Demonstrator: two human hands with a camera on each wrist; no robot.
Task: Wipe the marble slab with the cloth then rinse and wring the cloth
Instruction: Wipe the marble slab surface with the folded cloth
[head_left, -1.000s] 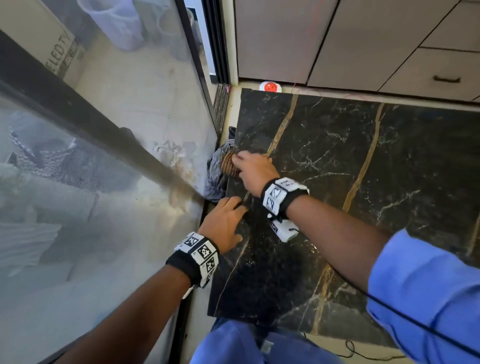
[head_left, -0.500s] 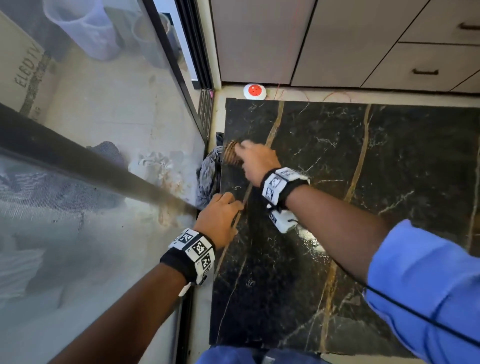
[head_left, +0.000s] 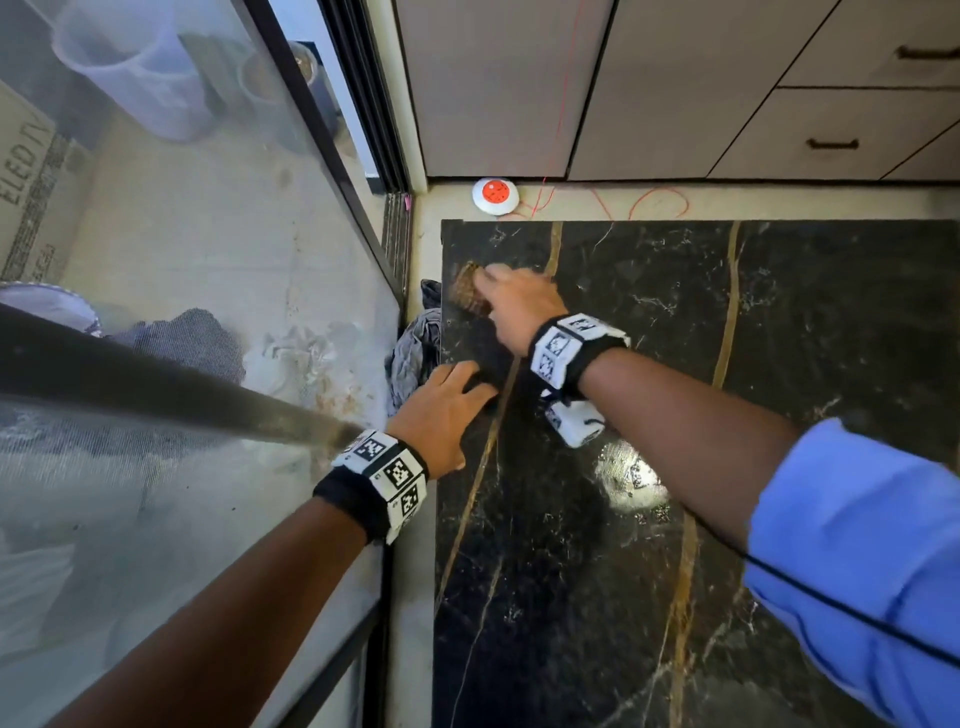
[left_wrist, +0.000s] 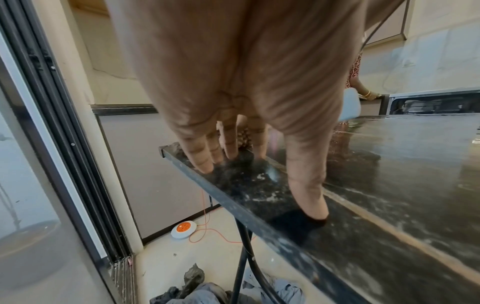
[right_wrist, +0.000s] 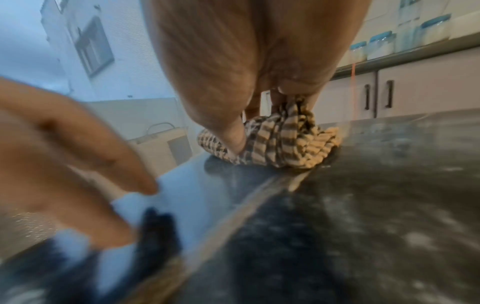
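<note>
A black marble slab (head_left: 675, 467) with gold veins lies flat on a metal stand. My right hand (head_left: 511, 306) grips a bunched tan-and-brown striped cloth (head_left: 467, 288) and presses it on the slab near the far left corner. In the right wrist view the cloth (right_wrist: 280, 142) is crumpled under my curled fingers, thumb on its left side. My left hand (head_left: 447, 405) rests flat on the slab's left edge, just nearer me. The left wrist view shows its straight fingers (left_wrist: 207, 162) and thumb touching the slab (left_wrist: 389, 185) and holding nothing.
A glass sliding door (head_left: 182, 312) runs close along the slab's left side. Grey rags (head_left: 415, 353) lie on the floor in the narrow gap. A white and orange power socket (head_left: 494, 195) with an orange cable sits on the floor beyond the slab. Cabinet fronts (head_left: 779, 88) stand behind.
My right hand has pushed the cloth a little farther along the left edge, toward the far corner. The left hand has stayed planted on the slab's edge.
</note>
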